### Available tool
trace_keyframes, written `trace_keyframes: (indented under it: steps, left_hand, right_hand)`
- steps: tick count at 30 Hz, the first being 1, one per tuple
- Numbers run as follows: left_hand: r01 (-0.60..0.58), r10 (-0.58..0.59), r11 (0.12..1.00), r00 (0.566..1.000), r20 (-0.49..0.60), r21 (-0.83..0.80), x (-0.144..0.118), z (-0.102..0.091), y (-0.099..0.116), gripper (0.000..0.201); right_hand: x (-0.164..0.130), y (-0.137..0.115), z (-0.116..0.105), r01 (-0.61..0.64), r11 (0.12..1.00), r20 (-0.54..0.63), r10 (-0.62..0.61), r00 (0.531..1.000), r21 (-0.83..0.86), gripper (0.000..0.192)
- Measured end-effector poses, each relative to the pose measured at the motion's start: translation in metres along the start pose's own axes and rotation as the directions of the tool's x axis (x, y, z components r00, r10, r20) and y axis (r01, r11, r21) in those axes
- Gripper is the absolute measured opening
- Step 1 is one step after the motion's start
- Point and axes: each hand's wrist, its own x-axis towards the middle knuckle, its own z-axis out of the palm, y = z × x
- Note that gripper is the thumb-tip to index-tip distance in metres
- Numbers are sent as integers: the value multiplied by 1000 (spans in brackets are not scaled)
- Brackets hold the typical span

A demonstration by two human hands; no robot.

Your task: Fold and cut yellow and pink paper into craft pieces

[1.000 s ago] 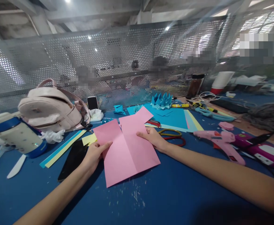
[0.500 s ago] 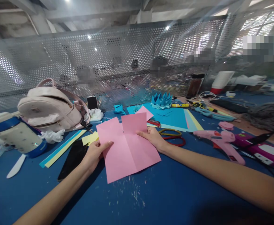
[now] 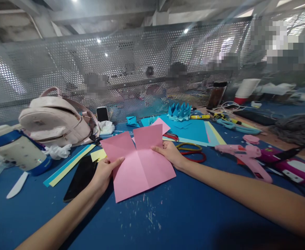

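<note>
Paper [image 3: 138, 163], pink and creased, was held just above the blue table [image 3: 183, 211]. The left hand [image 3: 104, 172] pinched its left edge; the right hand [image 3: 169, 152] pinched its right edge, apparently thumb on top. Scissors [image 3: 191, 152] lay just beyond the right hand.

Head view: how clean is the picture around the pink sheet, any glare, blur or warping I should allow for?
Head view: pink paper sharp and evenly lit, held at its edges by left hand and right hand; faint shadow under its near edge on the blue table; perforated metal screen bows from wide-angle distortion; ceiling lights glare through it; background hazy, partly pixelated.
</note>
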Motion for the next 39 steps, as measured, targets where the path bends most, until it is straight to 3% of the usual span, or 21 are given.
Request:
trace_keyframes:
  steps: [13,18,32,39]
  left_hand:
    - [-44,43,998,999,-31,-37,3,-2,-2,43]
    - [-17,17,999,1000,6,-27,3,-2,-2,48]
    - [-40,37,998,998,-60,-44,2,-2,-3,43]
    - [-48,48,999,998,-33,-3,3,-3,-4,43]
  right_hand:
    - [-1,-2,-2,-4,999,64,7,998,-43,44]
    - [0,1,-1,-3,999,48,5,999,-44,48]
    - [0,2,-1,5,997,26,-3,1000,-83,45]
    - [0,1,-1,30,998,16,-29,999,-62,46]
